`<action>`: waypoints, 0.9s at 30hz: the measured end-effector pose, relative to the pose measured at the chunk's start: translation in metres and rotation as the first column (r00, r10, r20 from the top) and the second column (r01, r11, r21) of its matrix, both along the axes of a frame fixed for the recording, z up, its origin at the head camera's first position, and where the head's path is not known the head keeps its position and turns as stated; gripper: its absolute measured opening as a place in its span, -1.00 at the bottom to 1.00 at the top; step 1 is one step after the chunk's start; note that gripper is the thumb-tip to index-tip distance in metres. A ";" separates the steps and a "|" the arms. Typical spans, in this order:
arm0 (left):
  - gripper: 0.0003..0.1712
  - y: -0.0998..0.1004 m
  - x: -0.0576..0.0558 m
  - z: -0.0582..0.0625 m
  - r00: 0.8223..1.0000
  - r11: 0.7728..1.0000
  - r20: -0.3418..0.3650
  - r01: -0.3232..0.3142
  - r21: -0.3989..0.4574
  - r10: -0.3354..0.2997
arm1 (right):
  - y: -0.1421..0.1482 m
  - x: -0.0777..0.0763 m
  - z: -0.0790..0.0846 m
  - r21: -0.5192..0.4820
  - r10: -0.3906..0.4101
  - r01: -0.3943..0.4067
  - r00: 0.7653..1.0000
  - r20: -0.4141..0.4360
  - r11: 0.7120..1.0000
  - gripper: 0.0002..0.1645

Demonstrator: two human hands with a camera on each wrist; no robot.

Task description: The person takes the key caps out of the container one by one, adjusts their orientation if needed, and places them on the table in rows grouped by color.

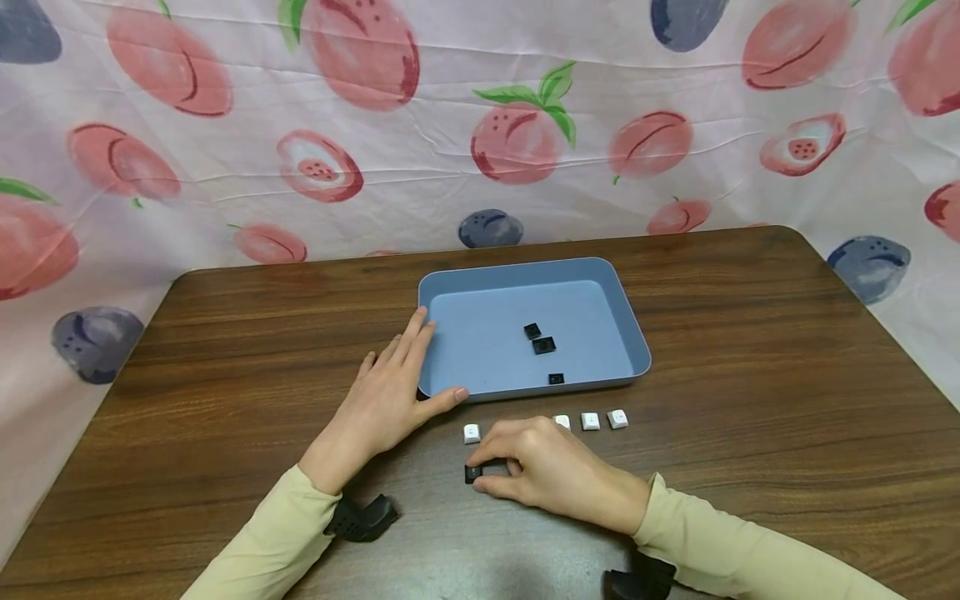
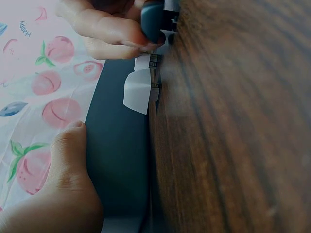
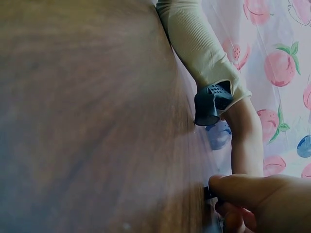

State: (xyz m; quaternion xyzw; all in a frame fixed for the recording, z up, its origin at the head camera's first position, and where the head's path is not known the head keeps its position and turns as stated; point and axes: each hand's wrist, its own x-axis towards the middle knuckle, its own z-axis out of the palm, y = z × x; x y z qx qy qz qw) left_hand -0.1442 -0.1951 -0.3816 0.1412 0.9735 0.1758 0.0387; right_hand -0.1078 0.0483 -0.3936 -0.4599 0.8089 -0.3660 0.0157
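My right hand (image 1: 551, 467) pinches a small black keycap (image 1: 472, 473) between thumb and fingers, low over the table. In the left wrist view, the dark keycap (image 2: 153, 22) shows in those fingertips. My left hand (image 1: 390, 396) lies with spread fingers against the left side of a blue tray (image 1: 495, 392), its thumb at the front rim. Just beyond the pinched cap sits a white keycap (image 1: 471, 433). Farther right stand more white keycaps, one (image 1: 590, 422) beside another (image 1: 618, 418); a third (image 1: 562, 422) is partly hidden by my right hand.
Three black keycaps lie in the tray, one (image 1: 556, 378) near its front wall, another (image 1: 543, 345) touching or close to a third (image 1: 532, 331). The brown wooden table (image 1: 750, 375) ends at a fruit-print cloth (image 1: 420, 167). Both wrists wear black devices.
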 end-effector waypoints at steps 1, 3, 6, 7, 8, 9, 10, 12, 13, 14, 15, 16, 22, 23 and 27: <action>0.17 0.000 0.000 0.000 1.000 1.000 -0.002 0.001 -0.001 -0.001 | 0.000 0.000 0.000 0.003 -0.001 0.001 1.000 0.000 1.000 -0.80; 0.17 0.000 0.000 0.000 1.000 1.000 -0.003 0.000 -0.001 0.000 | -0.001 0.001 0.000 0.010 -0.007 0.007 1.000 0.001 1.000 -0.80; 0.17 0.000 0.000 0.001 1.000 1.000 -0.006 0.001 -0.001 -0.001 | -0.001 0.001 0.000 0.015 -0.013 0.013 1.000 0.003 1.000 -0.79; 0.17 0.000 0.000 0.000 1.000 1.000 -0.008 0.000 0.000 0.000 | -0.001 0.001 -0.001 0.014 -0.012 0.012 1.000 0.002 1.000 -0.79; 0.17 0.000 0.000 0.000 1.000 1.000 -0.008 0.000 0.001 0.000 | -0.002 0.001 0.000 0.012 -0.012 0.012 1.000 -0.001 1.000 -0.79; 0.17 0.000 0.000 0.000 1.000 1.000 -0.008 0.000 0.001 0.000 | -0.002 0.001 0.000 0.009 -0.011 0.011 1.000 -0.003 1.000 -0.79; 0.17 0.000 0.000 0.000 1.000 1.000 -0.009 -0.001 0.001 0.001 | -0.002 0.001 0.000 0.004 -0.010 0.010 1.000 -0.008 1.000 -0.79; 0.17 0.000 0.000 -0.001 1.000 1.000 -0.010 -0.002 0.002 0.002 | -0.001 0.001 0.002 -0.009 -0.006 0.006 1.000 -0.014 1.000 -0.81; 0.17 0.000 0.000 -0.001 1.000 1.000 -0.009 -0.003 0.003 0.003 | -0.001 0.000 0.004 -0.017 -0.005 0.005 1.000 -0.023 1.000 -0.81; 0.17 0.000 0.000 -0.002 1.000 1.000 -0.010 -0.004 0.002 0.004 | 0.000 0.000 0.005 -0.026 -0.007 0.006 0.999 -0.032 1.000 -0.82; 0.17 0.000 0.000 -0.002 1.000 1.000 -0.011 -0.004 0.001 0.004 | 0.001 -0.002 0.007 -0.037 -0.007 0.005 0.999 -0.041 0.999 -0.83; 0.17 0.000 0.000 -0.002 1.000 1.000 -0.012 -0.004 0.001 0.004 | 0.002 -0.003 0.009 -0.051 -0.007 0.005 0.999 -0.051 0.999 -0.84; 0.16 0.000 0.001 -0.003 1.000 1.000 -0.018 -0.001 -0.002 0.001 | 0.012 -0.018 0.020 -0.113 -0.036 0.025 0.994 -0.101 0.993 -0.86; 0.15 0.000 0.001 -0.002 1.000 1.000 -0.018 -0.001 -0.002 0.001 | 0.014 -0.021 0.022 -0.116 -0.047 0.035 0.993 -0.108 0.993 -0.86; 0.15 0.000 0.001 -0.001 1.000 1.000 -0.010 -0.004 0.000 0.004 | 0.025 -0.033 0.030 -0.119 -0.100 0.086 0.988 -0.116 0.989 -0.86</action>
